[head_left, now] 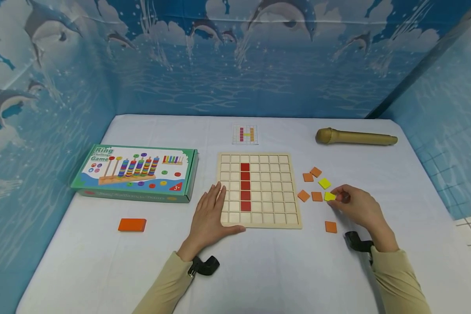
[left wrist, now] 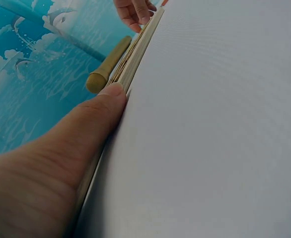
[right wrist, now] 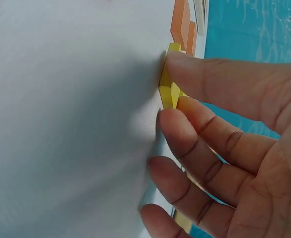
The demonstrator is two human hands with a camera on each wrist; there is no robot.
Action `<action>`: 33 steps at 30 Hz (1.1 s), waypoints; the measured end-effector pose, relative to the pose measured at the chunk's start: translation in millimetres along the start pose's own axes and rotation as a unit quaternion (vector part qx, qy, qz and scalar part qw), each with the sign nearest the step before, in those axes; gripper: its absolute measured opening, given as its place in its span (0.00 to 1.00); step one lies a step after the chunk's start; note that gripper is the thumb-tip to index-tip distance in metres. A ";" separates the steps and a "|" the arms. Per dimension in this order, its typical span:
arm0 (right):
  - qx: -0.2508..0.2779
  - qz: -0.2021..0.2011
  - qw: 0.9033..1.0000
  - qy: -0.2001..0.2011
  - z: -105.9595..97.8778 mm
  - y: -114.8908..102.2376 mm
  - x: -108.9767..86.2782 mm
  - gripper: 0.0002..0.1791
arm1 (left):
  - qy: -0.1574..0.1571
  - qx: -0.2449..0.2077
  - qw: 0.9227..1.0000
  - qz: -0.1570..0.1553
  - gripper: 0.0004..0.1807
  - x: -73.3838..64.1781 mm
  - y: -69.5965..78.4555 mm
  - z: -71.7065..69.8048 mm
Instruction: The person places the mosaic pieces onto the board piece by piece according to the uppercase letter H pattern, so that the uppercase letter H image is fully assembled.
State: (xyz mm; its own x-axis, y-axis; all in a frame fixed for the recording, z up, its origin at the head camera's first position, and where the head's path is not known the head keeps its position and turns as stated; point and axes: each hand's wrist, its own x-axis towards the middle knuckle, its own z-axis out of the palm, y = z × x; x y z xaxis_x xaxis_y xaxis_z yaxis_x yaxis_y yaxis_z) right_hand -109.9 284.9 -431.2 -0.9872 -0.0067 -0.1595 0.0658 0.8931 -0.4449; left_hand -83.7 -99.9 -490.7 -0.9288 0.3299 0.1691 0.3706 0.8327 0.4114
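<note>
the grid board (head_left: 275, 186) looks like pale wood, matt and smooth. the yellow tile (head_left: 329, 196) looks also smooth, with a matt face. the table cover (head_left: 86, 261) seems to be white cloth, matt, with soft creases. the box (head_left: 135, 172) appears to be printed cardboard, the wrist mounts (head_left: 209, 266) black plastic.

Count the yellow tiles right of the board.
2: one yellow tile pinched by the right hand, the other yellow tile lying just beyond it, near the orange tiles. The hand may hide more.
</note>
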 end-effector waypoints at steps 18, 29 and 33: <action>0.052 -0.015 0.999 -0.005 -2.6 -4.0 -4.3 0.12 | -0.002 0.001 1.000 -0.001 0.64 -0.6 2.3 -2.4; 0.114 -0.101 0.986 0.062 2.3 -35.8 10.3 0.12 | -0.005 -0.007 1.000 -0.003 0.64 -0.4 3.6 -4.3; 0.133 -0.143 0.979 0.057 6.5 -59.1 20.1 0.09 | -0.006 -0.007 1.000 -0.005 0.63 -0.1 3.2 -3.8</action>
State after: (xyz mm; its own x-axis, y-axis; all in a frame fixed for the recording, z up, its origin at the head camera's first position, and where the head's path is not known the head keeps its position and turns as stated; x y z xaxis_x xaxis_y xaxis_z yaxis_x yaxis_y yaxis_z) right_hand -132.7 229.1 -413.8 -0.9798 -0.1746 0.0978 -0.1944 0.7140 -0.6726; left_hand -82.4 -98.9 -486.0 -0.9320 0.3273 0.1554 0.3622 0.8297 0.4248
